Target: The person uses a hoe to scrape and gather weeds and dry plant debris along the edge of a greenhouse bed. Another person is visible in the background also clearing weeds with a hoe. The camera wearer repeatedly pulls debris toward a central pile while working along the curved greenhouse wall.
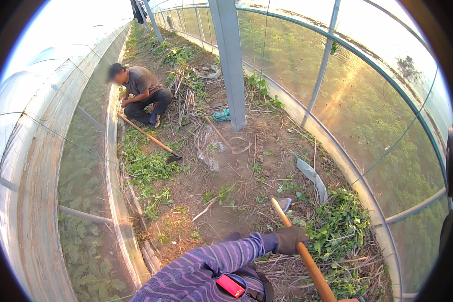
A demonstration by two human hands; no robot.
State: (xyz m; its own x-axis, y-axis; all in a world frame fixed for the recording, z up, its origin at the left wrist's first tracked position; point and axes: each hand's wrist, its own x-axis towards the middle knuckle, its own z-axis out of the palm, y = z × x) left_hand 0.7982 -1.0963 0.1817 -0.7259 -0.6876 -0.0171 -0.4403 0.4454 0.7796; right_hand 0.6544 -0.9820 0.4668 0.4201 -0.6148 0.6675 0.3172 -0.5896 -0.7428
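My left hand (291,240), in a dark glove, is closed round the wooden handle of a hoe (312,266). The handle slants from the bottom edge up to the metal hoe blade (284,204), which rests on the soil beside cut weeds. Only a sliver of my right hand (349,300) shows at the bottom edge, by the handle's lower part; its grip is hidden. Leafy green weeds (338,222) and dry stalks lie right of the hoe. A red packet (230,285) sits against my striped clothing below the left arm.
A person (141,90) crouches at the left plastic wall, near another hoe (149,134) on the ground. A sickle (226,140) lies before a metal post (230,68), with green twine (220,115) beside it. Clear plastic sheeting (347,90) bounds the strip's right side.
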